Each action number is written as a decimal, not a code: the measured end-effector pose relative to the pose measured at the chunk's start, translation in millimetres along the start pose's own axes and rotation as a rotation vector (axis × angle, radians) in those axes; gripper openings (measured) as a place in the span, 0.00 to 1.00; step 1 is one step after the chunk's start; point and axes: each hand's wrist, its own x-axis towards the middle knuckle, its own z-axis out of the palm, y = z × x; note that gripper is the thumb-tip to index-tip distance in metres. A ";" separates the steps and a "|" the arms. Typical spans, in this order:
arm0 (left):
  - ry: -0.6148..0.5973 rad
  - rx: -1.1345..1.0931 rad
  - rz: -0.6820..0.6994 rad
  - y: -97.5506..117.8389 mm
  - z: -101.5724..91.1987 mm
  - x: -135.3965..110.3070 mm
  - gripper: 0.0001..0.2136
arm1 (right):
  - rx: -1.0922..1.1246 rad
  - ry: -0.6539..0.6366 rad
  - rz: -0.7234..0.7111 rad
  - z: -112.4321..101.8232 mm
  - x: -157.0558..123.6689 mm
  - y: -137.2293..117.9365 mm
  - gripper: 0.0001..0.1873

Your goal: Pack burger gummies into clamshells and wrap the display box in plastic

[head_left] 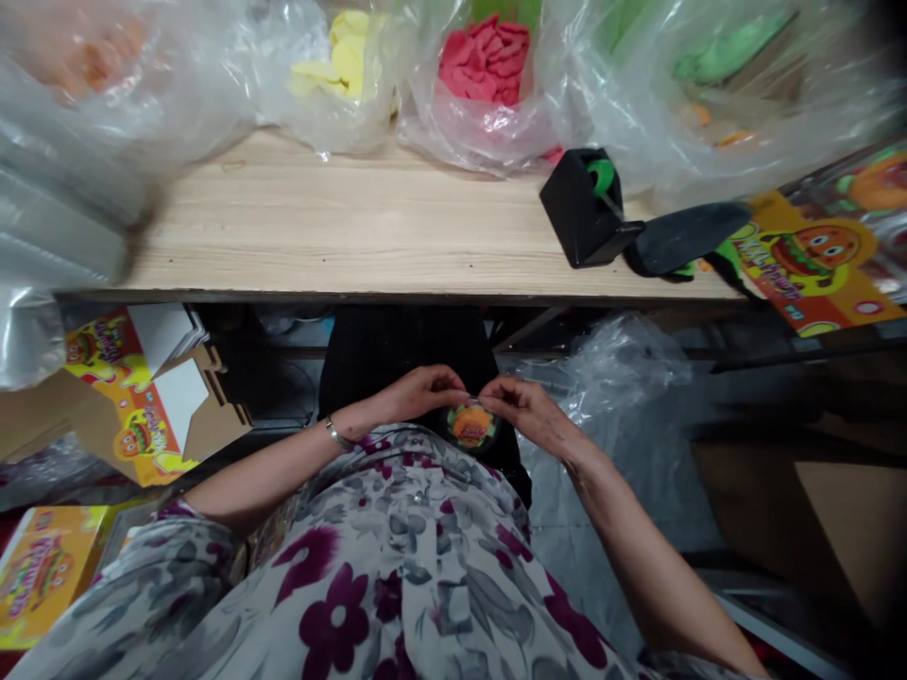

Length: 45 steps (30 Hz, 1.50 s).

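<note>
Low in the view, over my lap, a small round burger-printed packet point(471, 425) sits between my two hands. My left hand point(418, 395) pinches its upper edge from the left, and a metal bracelet circles that wrist. My right hand point(521, 411) pinches the same edge from the right, the fingertips of both hands nearly meeting. Those fingertips hide the top of the packet. Its lower part shows an orange burger on a green and dark ground.
A light wooden table edge point(397, 295) runs across the view ahead of me. On the table stand a black tape dispenser point(585, 208) and a dark flat blade point(684, 236). Plastic bags hold red point(486, 61) and yellow point(344, 61) pieces. Burger-printed cardboard point(134, 406) lies to my left.
</note>
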 end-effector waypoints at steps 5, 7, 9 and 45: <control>0.024 0.048 -0.033 -8.4 14.4 -6.5 0.28 | -0.044 -0.075 0.037 3.4 1.2 -3.1 0.23; 0.032 0.100 -0.016 -8.8 20.1 -9.5 0.29 | -0.085 -0.094 -0.003 8.6 0.3 0.2 0.21; 0.040 0.143 -0.012 -7.8 24.7 -10.9 0.28 | -0.131 -0.089 -0.011 14.3 -1.9 5.1 0.20; 0.007 0.025 0.008 -9.8 25.6 -10.5 0.25 | -0.272 -0.065 -0.038 14.5 -9.8 8.2 0.13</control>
